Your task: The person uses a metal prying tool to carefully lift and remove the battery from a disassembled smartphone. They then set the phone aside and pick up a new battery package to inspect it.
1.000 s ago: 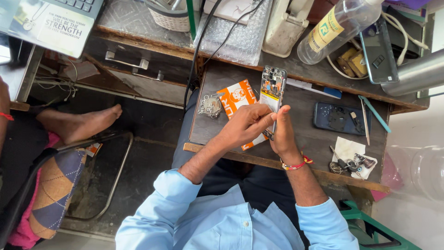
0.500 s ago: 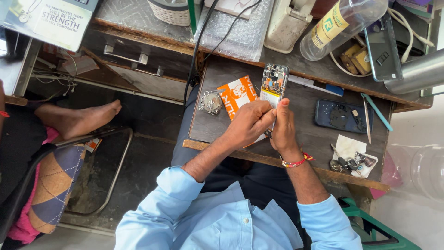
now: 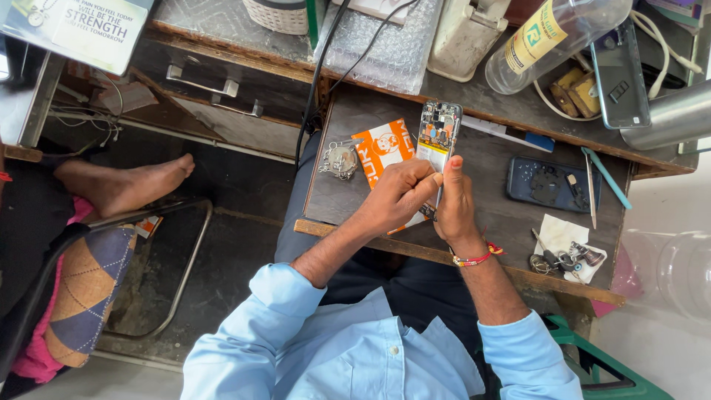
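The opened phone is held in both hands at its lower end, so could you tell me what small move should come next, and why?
Probably steady the phone with the right hand while the left hand works at its lower edge: both hands grip there, and the upper circuitry lies bare.

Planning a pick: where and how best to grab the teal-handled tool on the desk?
Probably the middle of the teal-handled tool, pinched across its thin shaft from above. It lies flat on the dark desk, angled, apart from the dark phone back cover to its left, so both sides look free. Both hands are on the opened phone.
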